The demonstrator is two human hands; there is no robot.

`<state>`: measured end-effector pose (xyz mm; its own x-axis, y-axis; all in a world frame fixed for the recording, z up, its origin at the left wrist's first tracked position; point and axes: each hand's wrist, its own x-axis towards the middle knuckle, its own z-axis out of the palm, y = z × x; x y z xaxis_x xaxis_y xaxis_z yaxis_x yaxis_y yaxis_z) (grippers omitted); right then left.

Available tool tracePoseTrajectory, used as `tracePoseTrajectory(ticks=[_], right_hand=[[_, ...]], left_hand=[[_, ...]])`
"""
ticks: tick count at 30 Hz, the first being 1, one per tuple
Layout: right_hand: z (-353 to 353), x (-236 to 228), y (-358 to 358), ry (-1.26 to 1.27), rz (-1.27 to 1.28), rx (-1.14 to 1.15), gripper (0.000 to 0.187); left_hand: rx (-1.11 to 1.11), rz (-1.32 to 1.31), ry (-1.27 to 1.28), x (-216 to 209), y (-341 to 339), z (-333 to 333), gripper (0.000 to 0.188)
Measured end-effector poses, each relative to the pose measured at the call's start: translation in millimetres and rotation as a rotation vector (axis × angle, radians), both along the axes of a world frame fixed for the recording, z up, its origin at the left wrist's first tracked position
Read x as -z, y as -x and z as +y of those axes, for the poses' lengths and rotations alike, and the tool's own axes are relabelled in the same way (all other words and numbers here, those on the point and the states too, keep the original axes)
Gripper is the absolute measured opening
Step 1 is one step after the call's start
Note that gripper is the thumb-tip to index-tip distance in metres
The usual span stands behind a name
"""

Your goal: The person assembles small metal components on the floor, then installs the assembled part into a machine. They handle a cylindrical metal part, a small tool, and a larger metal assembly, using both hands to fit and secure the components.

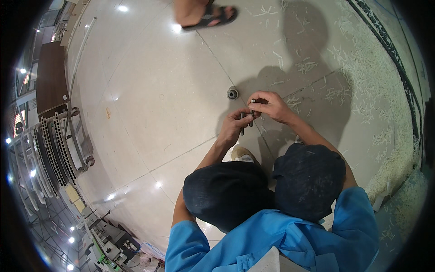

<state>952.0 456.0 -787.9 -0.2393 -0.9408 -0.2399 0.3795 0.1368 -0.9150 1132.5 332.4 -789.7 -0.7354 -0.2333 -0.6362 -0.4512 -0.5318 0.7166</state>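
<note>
Left hand (234,121) grips two pins (242,130); right hand (271,106) pinches one near top. I judge pins stiff, light, maybe slippery: hold mid-shank.

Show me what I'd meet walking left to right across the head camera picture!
Dark brown board → person's left hand → person's right hand → thick spread of pale shavings.

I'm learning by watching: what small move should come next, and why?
Perhaps raise the right hand slightly: it pinches the top of a slim metal rod, while the left hand holds a second rod close beside it, so parting them might give clearer room.
</note>
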Motion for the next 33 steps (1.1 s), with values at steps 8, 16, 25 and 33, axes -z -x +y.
tracePoseTrajectory(ticks=[8, 16, 25, 33], right_hand=[[-1.7, 2.0, -3.8, -0.018, -0.037, 0.030, 0.019], [-2.7, 9.1, -5.1, -0.113, -0.218, 0.105, 0.023], [-1.3, 20.2, 0.4, -0.129, -0.355, 0.142, 0.023], [-2.4, 31.7, 0.4, -0.158, -0.350, 0.166, 0.020]], left_hand=[[-0.055, 0.002, 0.041, 4.3, -1.2, 4.0, 0.029], [-0.065, -0.024, -0.207, 6.7, -3.7, -0.6, 0.033], [0.000, -0.132, -0.126, 5.4, -1.7, -5.1, 0.037], [-0.097, -0.058, -0.151, 9.9, -1.3, -4.4, 0.038]])
